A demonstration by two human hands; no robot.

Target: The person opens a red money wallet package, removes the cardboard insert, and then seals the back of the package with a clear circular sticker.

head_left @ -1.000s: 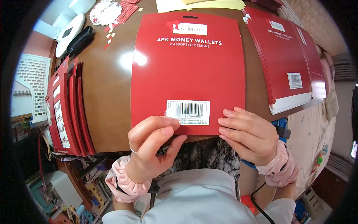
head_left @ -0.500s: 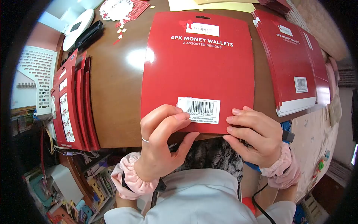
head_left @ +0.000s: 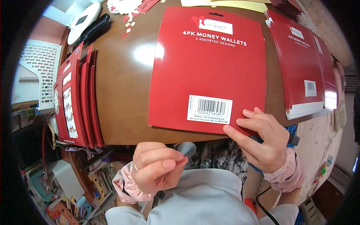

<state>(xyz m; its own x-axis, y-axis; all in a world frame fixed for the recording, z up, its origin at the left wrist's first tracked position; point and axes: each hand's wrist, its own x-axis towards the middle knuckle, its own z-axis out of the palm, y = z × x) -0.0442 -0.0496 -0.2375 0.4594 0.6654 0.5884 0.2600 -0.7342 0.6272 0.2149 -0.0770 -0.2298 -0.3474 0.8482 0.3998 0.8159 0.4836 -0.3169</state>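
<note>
A red cardboard pack of money wallets [head_left: 210,75] lies back side up on the brown table, its barcode label [head_left: 210,109] near the bottom edge. My left hand [head_left: 157,165] is off the pack, just in front of the table edge, with a small round translucent sticker [head_left: 187,149] pinched between thumb and fingers. At the pack's lower right corner, my right hand [head_left: 260,138] rests with its fingers apart and fingertips on the cardboard. That corner is partly hidden under the hand.
On the right is a stack of similar red packs [head_left: 302,67]. More red packs [head_left: 77,101] stand upright at the left edge. Beyond lie a black case [head_left: 95,29], small paper bits [head_left: 129,26] and yellow paper [head_left: 232,5]. A white perforated rack [head_left: 39,71] is at far left.
My left hand has drawn back from the barcode label towards my body, carrying the round sticker off the pack. My right hand has stayed at the lower right corner. The view has shifted slightly.
</note>
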